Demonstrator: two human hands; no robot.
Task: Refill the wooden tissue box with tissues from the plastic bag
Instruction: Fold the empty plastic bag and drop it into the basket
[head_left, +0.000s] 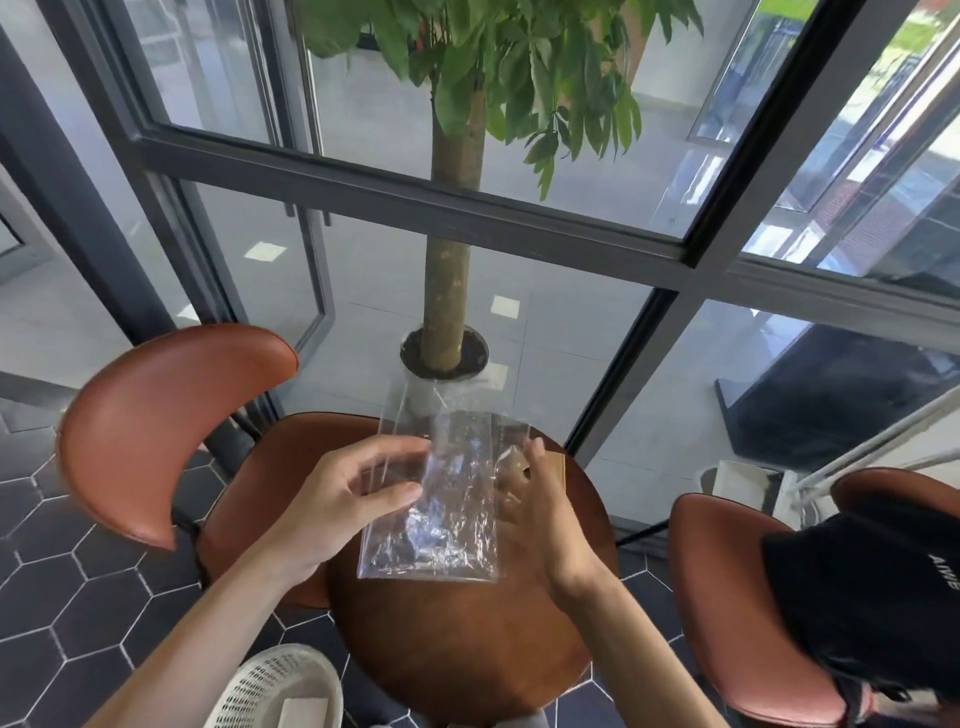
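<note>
The only writing that can be read sits at the right edge of the frame: white letters "AWE" on a black garment (878, 597) draped over the brown chair (737, 613) at lower right; the rest of the word is cut off or folded away.

In the middle of the frame a clear plastic bag (441, 499) is held up above the round wooden table (467, 639). It looks empty, crinkled and shiny, with its lower edge hanging just over the tabletop and its upper edge reaching up in front of the plant pot (444, 358). The left hand (343, 504) pinches the bag's left edge between thumb and fingers, the fingers partly curled. The right hand (540, 514) is at the bag's right side, fingers bent behind the plastic; it appears to grip that edge, though the film blurs the contact. Just past the right hand's fingertips a light wooden corner shows on the table, most likely the tissue box (558, 470), mostly hidden by the hand and bag.

The near half of the tabletop is bare. A second brown chair (166, 426) stands close against the table's left rim, in the left middle of the frame. At the bottom edge a white mesh basket (275, 686) sits on the dark hexagon-tiled floor (62, 597), just beside the table. Glass panes in dark frames (415, 192) close off the space behind the tree trunk (452, 234).
</note>
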